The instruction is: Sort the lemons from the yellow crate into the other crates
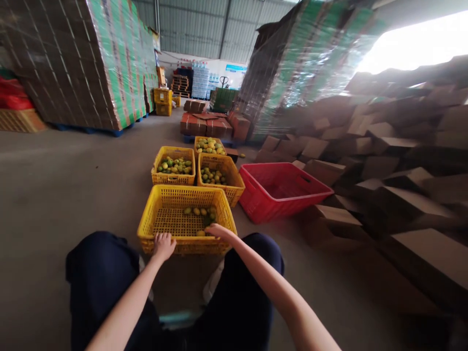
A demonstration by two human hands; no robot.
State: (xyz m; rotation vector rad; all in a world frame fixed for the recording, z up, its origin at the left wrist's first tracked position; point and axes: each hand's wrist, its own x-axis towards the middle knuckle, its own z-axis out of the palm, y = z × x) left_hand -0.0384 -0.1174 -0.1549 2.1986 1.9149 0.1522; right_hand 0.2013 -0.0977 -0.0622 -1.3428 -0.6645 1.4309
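Between my knees a yellow plastic crate (175,191) stands on the floor, with several yellow-green oval fruits (196,211), probably mangoes, gathered toward its right side. My left hand (164,245) rests on the crate's near rim, its fingers curled over the edge. At the near right corner, my right hand (218,231) reaches over the rim. Its fingertips are closed at a yellow-green fruit, partly hidden by the hand. Another yellow fruit (201,233) lies just left of these fingers.
Behind stand yellow crates of fruit (173,179), (234,187), (210,139). A red crate (252,207) is to the right, beside a heap of cardboard boxes (413,195). Wrapped pallet stacks (124,63), (278,73) rise on both sides; brown cartons (206,127) sit farther back.
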